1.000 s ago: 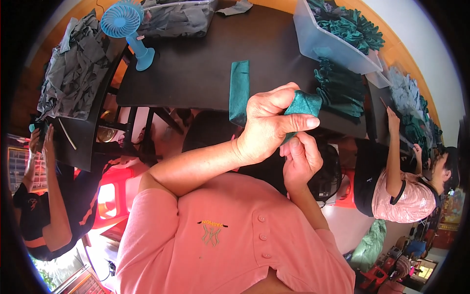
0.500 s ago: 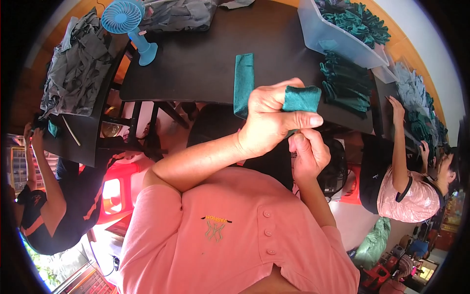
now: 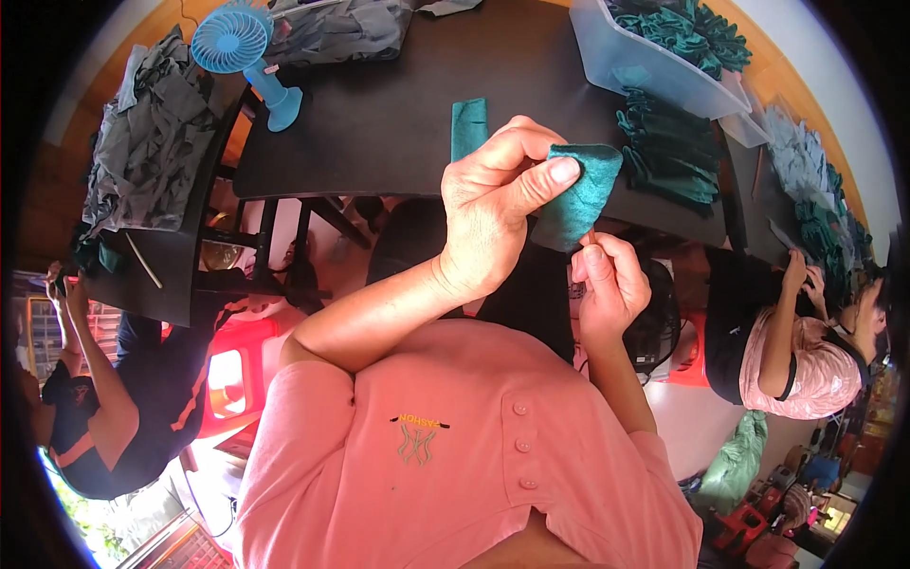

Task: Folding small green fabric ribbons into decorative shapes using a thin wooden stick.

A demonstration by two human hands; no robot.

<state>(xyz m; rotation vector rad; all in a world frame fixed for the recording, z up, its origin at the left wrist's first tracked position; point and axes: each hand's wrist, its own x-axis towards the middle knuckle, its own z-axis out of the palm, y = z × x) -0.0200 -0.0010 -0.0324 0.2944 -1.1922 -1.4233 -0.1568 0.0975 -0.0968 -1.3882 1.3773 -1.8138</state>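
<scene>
While the right hand [image 3: 614, 292] pinches, on what I cannot tell, at the lower edge of a green cloth [image 3: 590, 190], the left hand [image 3: 495, 204] grasps its top, in front of a surface [image 3: 379, 123] bearing a green strip [image 3: 468, 128].

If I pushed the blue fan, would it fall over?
The blue fan might tip if pushed near its head, which looks big above that slim stem. It probably wouldn't roll, standing on its base. It looks plastic, so likely light.
</scene>
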